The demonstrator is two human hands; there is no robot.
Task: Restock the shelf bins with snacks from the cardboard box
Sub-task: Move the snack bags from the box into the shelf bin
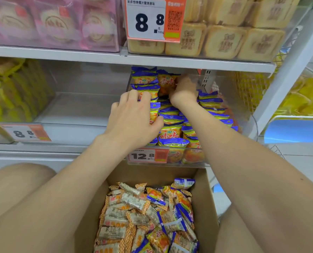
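Both hands are inside the clear bin (248,114) on the middle shelf (64,133), which is packed with rows of blue and orange snack packets (172,134). The left hand (133,117) lies over the left-hand row near the front, its fingers (133,94) bent down over the tops of the packets and its thumb pressed against their side, so it grips a small stack between them. The right hand (184,92) reaches deeper, towards the back of the bin, with its wrist bent and its knuckles touching an upright orange packet (167,84). Its fingers are blurred and mostly hidden behind the hand, so I cannot tell whether they hold that packet or only touch it. A price tag (148,155) reading 12.8 is fixed to the bin's front. Just below, the cardboard box (205,207) stands open, holding loose packets (133,216) in a heap
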